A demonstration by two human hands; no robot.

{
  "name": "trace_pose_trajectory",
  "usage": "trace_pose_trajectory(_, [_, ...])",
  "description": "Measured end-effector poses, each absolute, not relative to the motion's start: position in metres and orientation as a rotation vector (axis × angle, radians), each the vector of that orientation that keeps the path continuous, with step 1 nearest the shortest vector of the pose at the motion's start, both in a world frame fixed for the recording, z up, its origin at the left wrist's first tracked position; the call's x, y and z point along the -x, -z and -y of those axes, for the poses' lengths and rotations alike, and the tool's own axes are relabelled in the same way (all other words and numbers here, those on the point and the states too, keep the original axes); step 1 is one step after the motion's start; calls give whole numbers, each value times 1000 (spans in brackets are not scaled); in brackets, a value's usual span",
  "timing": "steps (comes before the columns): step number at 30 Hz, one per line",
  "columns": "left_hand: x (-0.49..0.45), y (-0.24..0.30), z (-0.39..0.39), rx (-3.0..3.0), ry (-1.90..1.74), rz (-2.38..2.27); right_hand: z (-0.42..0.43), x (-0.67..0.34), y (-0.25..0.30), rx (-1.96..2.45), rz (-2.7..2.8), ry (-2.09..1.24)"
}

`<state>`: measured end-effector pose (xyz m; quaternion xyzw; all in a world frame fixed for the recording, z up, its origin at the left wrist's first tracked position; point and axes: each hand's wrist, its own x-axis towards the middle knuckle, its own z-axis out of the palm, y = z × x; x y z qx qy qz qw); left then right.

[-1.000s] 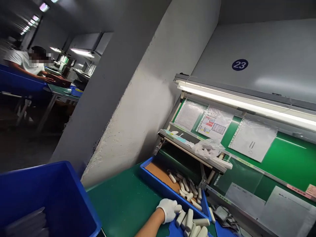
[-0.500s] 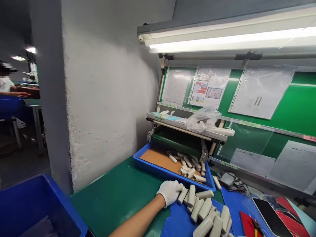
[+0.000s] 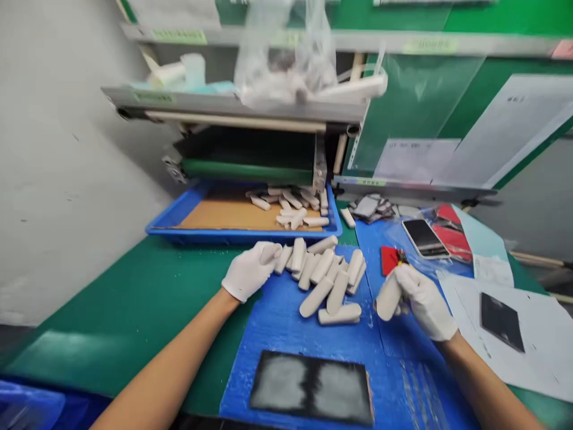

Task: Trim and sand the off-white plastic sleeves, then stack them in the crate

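Notably, right hand (image 3: 423, 301) clasped one pale, round-ended stick (image 3: 387, 300); left hand (image 3: 250, 272), fingers loose, touched pile (image 3: 326, 278) at far edge of mat (image 3: 282, 325).

Bright light from twelve o'clock; motion blur smears the plastic bag (image 3: 286, 65) there and your right hand (image 3: 423, 300) at four.

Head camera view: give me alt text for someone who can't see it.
Two white-gloved hands work over a blue mat: the right hand grips one pale cylinder, and the left hand rests against a pile of similar cylinders. Behind, a blue tray holds more.
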<state>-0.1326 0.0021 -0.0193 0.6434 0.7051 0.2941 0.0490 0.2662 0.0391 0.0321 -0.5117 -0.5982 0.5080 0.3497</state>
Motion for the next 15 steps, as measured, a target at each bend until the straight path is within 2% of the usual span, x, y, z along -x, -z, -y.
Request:
trace_pose_trajectory(3, [113, 8, 18, -2045, -1075, -2147, -21, -263, -31, 1106, 1435, -1296])
trace_pose_trajectory(5, [101, -1, 30, -2212, -1012, -1943, -9, -257, -25, 1044, 1407, -1255])
trace_pose_trajectory(8, [85, -15, 41, -2449, -574, -1614, 8, -246, -22, 985, 1521, -1132])
trace_pose_trajectory(11, [73, -26, 47, -2575, -109, -1491, 19, -238, -26, 837, 1896, -867])
trace_pose_trajectory(15, [62, -34, 54, -2570, 155, -1225, 29, -232, -27, 551, 2247, -651])
